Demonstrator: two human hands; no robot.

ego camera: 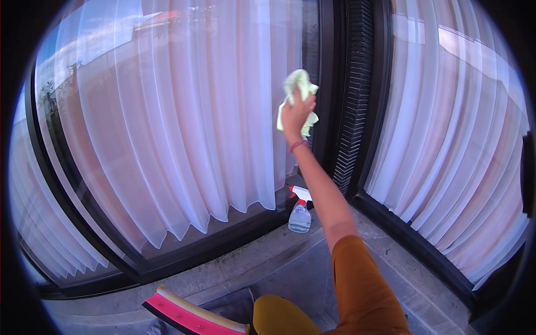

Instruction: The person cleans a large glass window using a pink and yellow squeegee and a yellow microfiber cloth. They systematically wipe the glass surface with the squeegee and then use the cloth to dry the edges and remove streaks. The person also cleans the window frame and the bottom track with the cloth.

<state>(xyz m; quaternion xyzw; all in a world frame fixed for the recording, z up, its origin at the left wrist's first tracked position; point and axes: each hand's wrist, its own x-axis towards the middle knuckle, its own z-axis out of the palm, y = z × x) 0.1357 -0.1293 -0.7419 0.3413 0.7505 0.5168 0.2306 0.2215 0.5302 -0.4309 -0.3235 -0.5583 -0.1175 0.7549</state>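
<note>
My right hand [296, 112] grips a pale yellow-green cloth [298, 83] at the right side of a large window pane [167, 104], beside its dark frame. A red band circles the wrist. Below the forearm, a clear spray bottle [300, 217] with a white and red trigger head stands upright on the stone sill, holding clear liquid. At the bottom lies the pink head of a window squeegee [188, 312] with a pale textured strip and a black blade edge. My left hand is out of view.
White curtains [176, 167] hang behind the glass. A dark corner post [354, 92] with a ribbed surface separates this window from a second curtained window [452, 125] on the right. A stone ledge [234, 261] runs below the frames. My knee [282, 316] shows at the bottom.
</note>
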